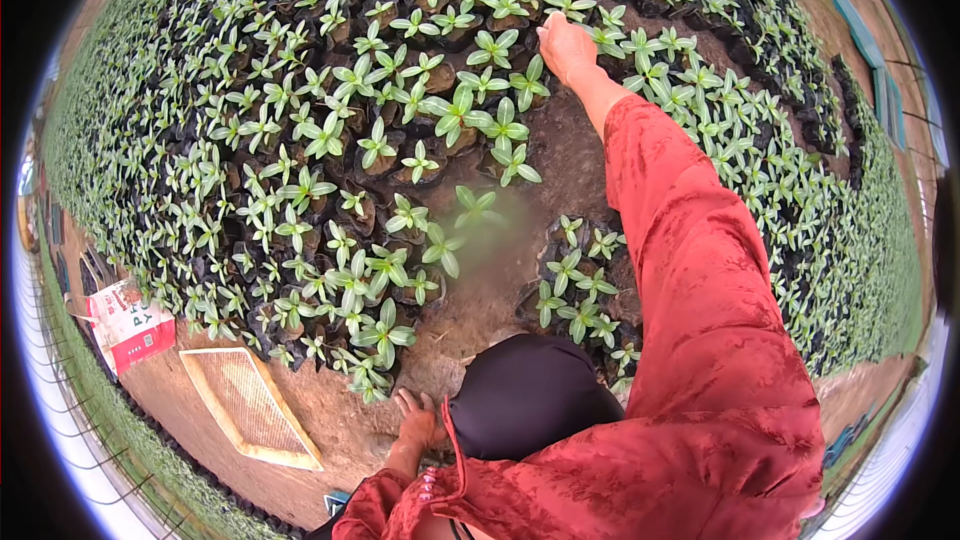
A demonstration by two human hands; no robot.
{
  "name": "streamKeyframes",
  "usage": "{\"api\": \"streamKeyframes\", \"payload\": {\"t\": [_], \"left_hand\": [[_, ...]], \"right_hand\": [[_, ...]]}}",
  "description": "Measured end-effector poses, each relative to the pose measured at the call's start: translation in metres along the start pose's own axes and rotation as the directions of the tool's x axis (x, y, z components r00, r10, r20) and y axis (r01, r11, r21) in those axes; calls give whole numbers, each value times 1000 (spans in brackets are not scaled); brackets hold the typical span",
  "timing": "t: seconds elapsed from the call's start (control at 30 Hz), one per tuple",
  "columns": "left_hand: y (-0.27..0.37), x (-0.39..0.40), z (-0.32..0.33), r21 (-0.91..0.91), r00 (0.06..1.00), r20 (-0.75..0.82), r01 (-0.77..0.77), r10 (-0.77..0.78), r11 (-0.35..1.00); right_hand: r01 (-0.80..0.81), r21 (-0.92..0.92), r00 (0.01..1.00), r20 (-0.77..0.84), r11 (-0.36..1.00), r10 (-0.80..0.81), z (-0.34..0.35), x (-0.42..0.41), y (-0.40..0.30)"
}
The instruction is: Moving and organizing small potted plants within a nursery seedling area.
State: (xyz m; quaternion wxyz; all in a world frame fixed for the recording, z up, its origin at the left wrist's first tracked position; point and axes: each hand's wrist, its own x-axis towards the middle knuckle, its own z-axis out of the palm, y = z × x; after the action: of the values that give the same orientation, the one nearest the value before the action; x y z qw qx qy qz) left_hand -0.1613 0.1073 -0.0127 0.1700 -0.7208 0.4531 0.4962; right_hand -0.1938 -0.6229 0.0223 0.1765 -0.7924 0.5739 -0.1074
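My right hand [568,46], at the end of an outstretched red sleeve, is among the leafy seedlings at the upper middle. Its fingers are curled in beside a seedling [568,3]; whether they pinch a leaf or stem cannot be told. Low in the picture, my left hand [418,420] rests on the bare soil [435,345] with its fingers spread, just below a seedling [385,331]. Black plastic nursery bags of soil hold the seedlings. A small group of potted seedlings [581,315] stands between my right arm and the dark-clad knee [532,397].
A wood-framed mesh screen [251,409] lies on the ground at lower left, near a red and white printed bag [131,326]. Dense rows of seedlings spread left and right. Teal panels [874,60] lie at far right. A blurred patch obscures the soil near the middle.
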Motion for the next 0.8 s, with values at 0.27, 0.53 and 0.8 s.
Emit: {"api": "streamKeyframes", "payload": {"t": [0.27,0.53,0.8], "left_hand": [[-9,0,5,139,993,101,38,-52,990],[10,-5,-33,-57,985,137,110,-101,992],[16,-8,-35,17,987,123,98,-99,995]], "right_hand": [[-304,507,886,-160,807,434,-59,29,101],[-34,-311,992,104,950,69,-34,27,95],[-51,-319,996,-83,946,26,-38,13,85]]}}
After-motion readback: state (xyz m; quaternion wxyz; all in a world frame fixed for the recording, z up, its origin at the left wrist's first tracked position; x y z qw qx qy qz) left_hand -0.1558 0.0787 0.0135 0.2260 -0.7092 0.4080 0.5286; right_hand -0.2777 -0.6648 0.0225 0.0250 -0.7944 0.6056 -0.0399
